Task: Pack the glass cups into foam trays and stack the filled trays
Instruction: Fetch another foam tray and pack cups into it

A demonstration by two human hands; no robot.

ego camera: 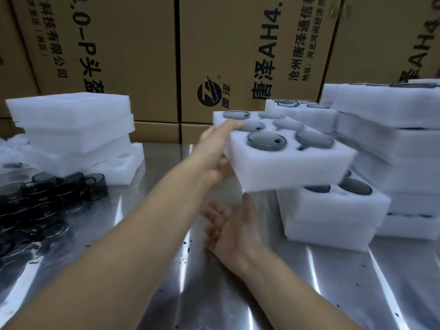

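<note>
Carrying a filled tray (pixel 285 163) in the air, the left hand (pixel 217 163) is gripping its left edge, thumb on top and fingers beneath. The right hand (pixel 229 225) is hanging spread and relaxed just below the tray, holding nothing. The tray is hovering over a short stack (pixel 333 210) of filled trays, with taller stacks (pixel 392 144) standing beside it. Loose cups (pixel 47 198) and empty trays (pixel 71 129) are waiting at the left, so much packing is probably remaining.

trays (pixel 292 167): white foam, matt, soft-grained. cups (pixel 266 140): smoky grey glass, glossy. table (pixel 238 294): bare sheet metal, shiny, streaky reflections. boxes (pixel 133 55): brown cardboard, matt, black print.
</note>
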